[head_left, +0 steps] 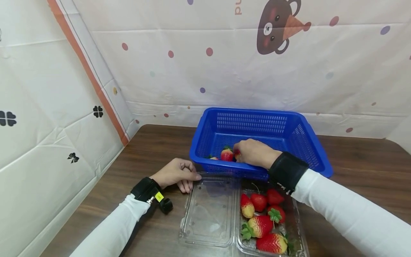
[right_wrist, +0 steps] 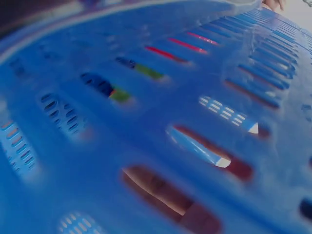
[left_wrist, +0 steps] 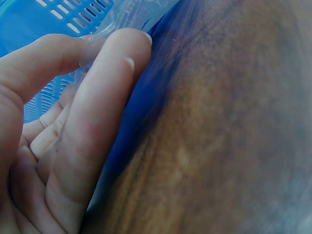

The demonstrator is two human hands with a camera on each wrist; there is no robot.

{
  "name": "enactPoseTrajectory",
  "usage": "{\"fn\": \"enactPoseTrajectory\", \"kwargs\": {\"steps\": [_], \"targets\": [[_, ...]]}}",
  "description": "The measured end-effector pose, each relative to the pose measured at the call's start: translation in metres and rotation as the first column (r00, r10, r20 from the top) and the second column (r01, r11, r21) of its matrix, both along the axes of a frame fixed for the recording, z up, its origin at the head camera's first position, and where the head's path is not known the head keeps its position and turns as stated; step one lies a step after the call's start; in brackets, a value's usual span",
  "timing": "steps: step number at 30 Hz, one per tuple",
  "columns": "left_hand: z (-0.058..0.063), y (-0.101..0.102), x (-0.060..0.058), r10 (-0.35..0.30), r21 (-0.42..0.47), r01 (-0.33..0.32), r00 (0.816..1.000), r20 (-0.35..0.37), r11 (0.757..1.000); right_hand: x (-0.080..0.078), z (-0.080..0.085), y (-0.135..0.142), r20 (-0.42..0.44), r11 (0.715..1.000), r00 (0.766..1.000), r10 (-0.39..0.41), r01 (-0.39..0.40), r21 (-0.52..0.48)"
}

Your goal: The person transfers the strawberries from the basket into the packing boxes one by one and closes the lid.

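My left hand (head_left: pixel 179 175) pinches the upper left corner of the clear plastic lid (head_left: pixel 210 214) between thumb and fingers. In the left wrist view, the plastic edge (left_wrist: pixel 131 14) runs between the fingertips. Over the front wall of a blue perforated basket (head_left: pixel 250 111), my right hand (head_left: pixel 255 152) reaches in with curled fingers around a strawberry (head_left: pixel 237 155), mostly hidden by the hand. Beside it in the basket sits another strawberry (head_left: pixel 227 155) with green leaves. Several red and yellowish strawberries (head_left: pixel 260 225) lie in the clear container's base (head_left: pixel 300 228), joined to the lid.
The basket stands at the back of the brown wooden table (head_left: pixel 160 142), close to a patterned cloth wall (head_left: pixel 154 82). Another cloth panel (head_left: pixel 48 117) rises on the left. The right wrist view is mostly filled by the slotted basket wall (right_wrist: pixel 146 122).
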State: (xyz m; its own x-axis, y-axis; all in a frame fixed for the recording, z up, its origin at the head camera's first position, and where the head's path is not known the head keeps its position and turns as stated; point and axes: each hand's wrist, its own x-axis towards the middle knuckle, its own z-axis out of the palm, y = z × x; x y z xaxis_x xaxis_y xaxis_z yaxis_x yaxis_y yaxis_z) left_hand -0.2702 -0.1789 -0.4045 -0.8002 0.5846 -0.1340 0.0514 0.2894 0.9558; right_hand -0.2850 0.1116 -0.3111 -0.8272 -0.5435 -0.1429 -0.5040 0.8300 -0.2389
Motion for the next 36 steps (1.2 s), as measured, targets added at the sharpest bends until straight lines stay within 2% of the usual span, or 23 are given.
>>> {"fn": "enactPoseTrajectory", "kwargs": {"steps": [9, 23, 32, 36], "targets": [[0.0004, 0.0006, 0.001, 0.001, 0.013, -0.001, 1.0, -0.003, 1.0, 0.0003, -0.0001, 0.0003, -0.039, 0.999, 0.999, 0.006, -0.004, 0.041], [0.001, 0.0007, 0.0, 0.014, 0.011, -0.014, 1.0, 0.004, 1.0, -0.0026, 0.0012, 0.0009, 0.066, 0.999, 0.998, -0.021, 0.018, 0.043], [0.0016, 0.0006, 0.0009, 0.019, 0.012, -0.019, 1.0, 0.013, 1.0, -0.0013, 0.002, 0.001, 0.088, 1.0, 0.996, -0.023, 0.022, 0.014], [0.0007, 0.0012, 0.0007, 0.023, 0.016, -0.023, 1.0, 0.014, 1.0, 0.0007, 0.0021, 0.0035, 0.069, 1.0, 0.998, -0.009, 0.01, -0.026]]}}
